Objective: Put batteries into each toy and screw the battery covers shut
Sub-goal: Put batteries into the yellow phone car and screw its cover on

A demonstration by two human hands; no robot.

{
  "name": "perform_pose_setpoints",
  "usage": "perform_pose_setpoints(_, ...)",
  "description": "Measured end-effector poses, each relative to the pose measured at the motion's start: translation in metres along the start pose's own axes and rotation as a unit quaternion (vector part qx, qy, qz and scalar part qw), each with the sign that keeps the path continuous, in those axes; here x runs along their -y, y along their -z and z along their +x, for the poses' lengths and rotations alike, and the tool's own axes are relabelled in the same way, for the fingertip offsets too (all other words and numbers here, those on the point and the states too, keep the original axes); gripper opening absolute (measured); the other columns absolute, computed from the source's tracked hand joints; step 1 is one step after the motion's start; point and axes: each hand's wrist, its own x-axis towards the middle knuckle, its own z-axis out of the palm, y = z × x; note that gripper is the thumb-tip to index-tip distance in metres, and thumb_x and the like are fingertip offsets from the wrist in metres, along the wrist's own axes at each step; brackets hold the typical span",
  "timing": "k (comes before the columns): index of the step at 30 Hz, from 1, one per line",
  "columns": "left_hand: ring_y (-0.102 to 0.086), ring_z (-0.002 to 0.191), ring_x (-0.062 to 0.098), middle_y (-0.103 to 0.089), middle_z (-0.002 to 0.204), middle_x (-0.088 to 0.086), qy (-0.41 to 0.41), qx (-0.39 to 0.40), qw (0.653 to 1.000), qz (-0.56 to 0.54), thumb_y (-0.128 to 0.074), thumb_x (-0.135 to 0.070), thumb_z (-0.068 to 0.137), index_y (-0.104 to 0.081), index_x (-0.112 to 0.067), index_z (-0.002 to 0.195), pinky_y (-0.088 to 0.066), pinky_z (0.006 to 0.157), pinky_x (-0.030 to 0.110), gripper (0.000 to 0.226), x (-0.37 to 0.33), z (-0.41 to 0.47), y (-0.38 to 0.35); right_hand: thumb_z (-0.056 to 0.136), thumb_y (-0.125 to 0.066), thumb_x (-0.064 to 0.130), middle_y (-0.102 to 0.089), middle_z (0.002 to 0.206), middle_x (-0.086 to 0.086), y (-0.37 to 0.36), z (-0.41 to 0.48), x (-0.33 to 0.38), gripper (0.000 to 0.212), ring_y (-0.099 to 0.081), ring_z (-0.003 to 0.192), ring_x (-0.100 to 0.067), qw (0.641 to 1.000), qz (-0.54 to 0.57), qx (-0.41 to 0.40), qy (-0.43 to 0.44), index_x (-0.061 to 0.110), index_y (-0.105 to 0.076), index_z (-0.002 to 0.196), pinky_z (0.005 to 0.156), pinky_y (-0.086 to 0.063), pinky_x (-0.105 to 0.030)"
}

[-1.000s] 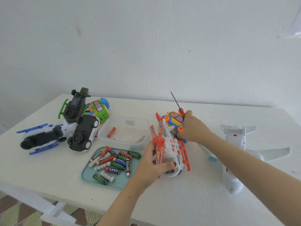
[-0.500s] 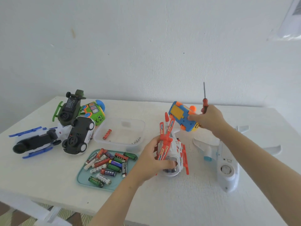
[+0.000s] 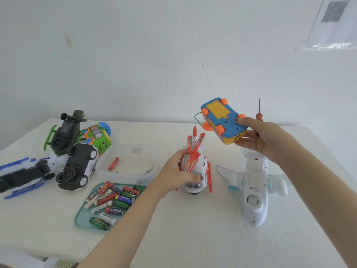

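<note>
One small blue toy car [image 3: 226,122] with orange wheels [image 3: 205,112] is held in the air above the far side of the table [image 3: 193,238], at about one o'clock from the table's middle. It is tipped so its underside faces the viewer, and the yellow battery cover [image 3: 218,109] looks to be in place. The right grip [image 3: 264,140] is clasped on the car's end, thumb on the underside and fingers beneath, and the same grip also holds a red-handled screwdriver [image 3: 259,115] with the shaft pointing up. The car looks like light, hollow, stiff plastic with a smooth shell, so it is probably best taken by the body sides between the wheels, not by the wheels themselves, which may turn. At seven o'clock from the car, the left grip [image 3: 173,175] wraps around a red-and-white helicopter toy [image 3: 201,167] standing on the table. At five o'clock lies a white airplane toy [image 3: 255,190], belly up. Further out, at eight o'clock, a teal tray [image 3: 82,222] holds loose batteries [image 3: 116,198], with a clear tub [image 3: 135,161] behind it holding one red battery [image 3: 113,163]. At nine o'clock, four more toys [image 3: 77,163] lie clustered, several upside down.
</note>
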Motion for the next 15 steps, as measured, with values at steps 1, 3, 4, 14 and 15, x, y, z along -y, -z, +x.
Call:
perform_pose_setpoints(1,-0.058,0.092,-0.01,-0.059,0.112,-0.017,0.0,0.002,1.0,0.002,-0.081,-0.002,0.073,-0.051,-0.037,0.121,-0.044,0.067,0.004,0.066,-0.001,0.002,0.0,0.084,-0.069,0.015,-0.067,0.101,-0.006,0.0,-0.003,0.001,0.051,-0.071,0.073,-0.021,1.0,0.011,0.004,-0.002,0.023,-0.031,0.118,0.073,-0.059,-0.035)
perform_pose_setpoints(3,-0.058,0.098,-0.004,-0.058,0.113,-0.016,0.0,0.004,1.0,0.004,-0.081,-0.003,0.073,-0.05,-0.042,0.114,-0.046,0.071,0.009,0.064,-0.002,0.006,0.0,0.083,-0.069,0.015,-0.062,0.112,-0.004,0.0,-0.007,0.003,0.056,-0.072,0.071,-0.021,1.0,0.021,0.008,-0.006,0.022,-0.029,0.122,0.069,-0.06,-0.036)
perform_pose_setpoints(4,-0.058,0.1,-0.002,-0.058,0.114,-0.017,-0.002,0.005,1.0,0.007,-0.082,-0.003,0.073,-0.05,-0.043,0.112,-0.046,0.073,0.011,0.064,-0.002,0.007,0.0,0.083,-0.07,0.016,-0.06,0.117,-0.004,-0.001,-0.007,0.004,0.056,-0.072,0.071,-0.021,1.0,0.023,0.01,-0.008,0.02,-0.031,0.124,0.068,-0.06,-0.036)
perform_pose_setpoints(14,-0.057,0.102,0.001,-0.057,0.113,-0.019,-0.008,0.006,1.0,0.017,-0.081,-0.005,0.074,-0.048,-0.046,0.108,-0.045,0.081,0.016,0.063,-0.003,0.021,-0.001,0.072,-0.074,0.022,-0.074,0.09,-0.01,-0.001,-0.011,0.005,0.076,-0.073,0.078,-0.024,0.999,0.02,0.039,-0.003,0.005,-0.04,0.137,0.058,-0.058,-0.03)
perform_pose_setpoints(15,-0.057,0.102,0.0,-0.057,0.112,-0.018,-0.006,0.009,1.0,0.019,-0.081,-0.004,0.074,-0.048,-0.044,0.111,-0.045,0.082,0.018,0.064,-0.003,0.022,0.0,0.068,-0.075,0.024,-0.074,0.091,-0.01,-0.002,-0.012,0.005,0.081,-0.073,0.078,-0.024,0.999,0.018,0.041,-0.003,0.004,-0.039,0.138,0.057,-0.058,-0.029)
